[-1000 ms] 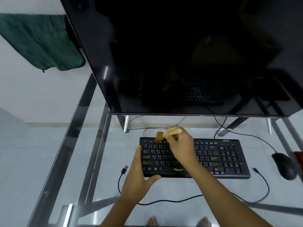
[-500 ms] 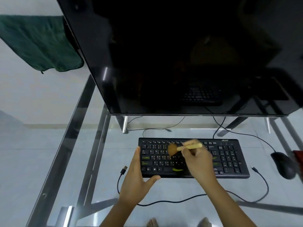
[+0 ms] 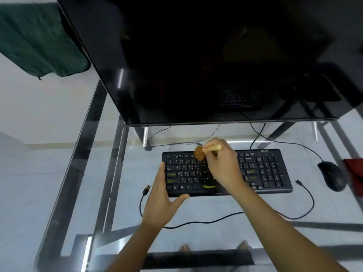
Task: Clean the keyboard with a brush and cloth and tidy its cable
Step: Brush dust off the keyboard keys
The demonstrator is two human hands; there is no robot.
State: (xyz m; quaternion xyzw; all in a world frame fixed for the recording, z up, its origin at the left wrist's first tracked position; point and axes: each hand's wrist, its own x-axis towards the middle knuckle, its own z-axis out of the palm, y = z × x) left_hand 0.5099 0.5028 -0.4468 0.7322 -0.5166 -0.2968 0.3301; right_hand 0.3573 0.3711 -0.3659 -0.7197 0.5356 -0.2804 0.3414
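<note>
A black keyboard (image 3: 265, 169) lies flat on the glass desk (image 3: 117, 193). My right hand (image 3: 224, 165) grips a small brush (image 3: 204, 152) by its pale wooden handle, and the brown bristles touch the top key rows left of centre. My left hand (image 3: 161, 201) braces the keyboard's front left corner, fingers along the left edge and thumb on the front edge. The black cable (image 3: 206, 220) loops loosely in front of the keyboard, its USB plug (image 3: 146, 190) lying free to the left of my left hand.
A large dark monitor (image 3: 196, 65) overhangs the desk behind the keyboard. A black mouse (image 3: 332, 178) sits at the right, next to a red cloth (image 3: 355, 173) at the frame edge. A green cloth (image 3: 39, 42) lies at the far left. Thin cables run behind the keyboard.
My right hand swept the brush from the upper left keys toward the middle, then back up to the top rows left of centre. My left hand stayed on the keyboard's corner.
</note>
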